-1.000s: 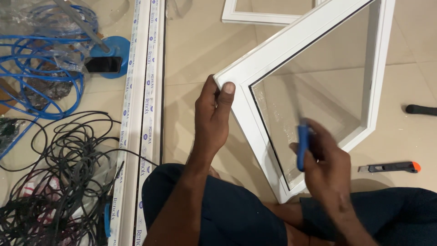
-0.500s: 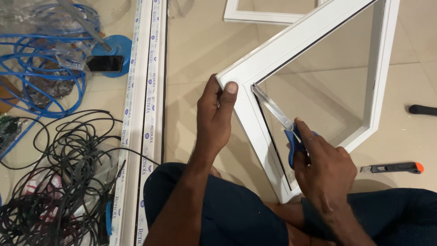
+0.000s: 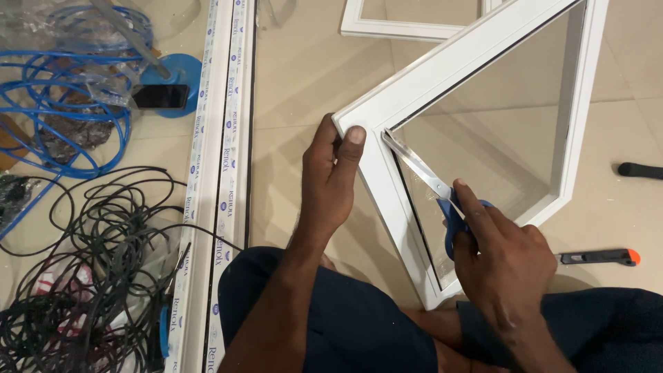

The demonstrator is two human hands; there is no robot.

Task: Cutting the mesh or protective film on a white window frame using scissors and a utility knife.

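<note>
The left hand is curled shut around the corner of a white window frame. Its thumb lies flat on the front face of the frame, right at the corner, and the other fingers wrap round the outer edge. The grip looks tight, with no gap between the hand and the frame.

The right hand is closed around the blue handles of a pair of scissors. The fingers are folded over the handles, and one finger lies stretched along the top. The shiny blades point up and to the left, into the inside corner of the frame, right where the glass meets the white edge. I cannot tell if the blades are open a little or fully shut.

The window frame stands tilted in front of the person, who sits on the floor in dark blue trousers. The bottom corner of the frame sits near the person's knees.

To the right, on the floor, lies a utility knife with an orange end. Further right is a black handle. To the left run two long white plastic strips. Past those lie a heap of black cables, a blue coiled cable and a dark phone.
</note>
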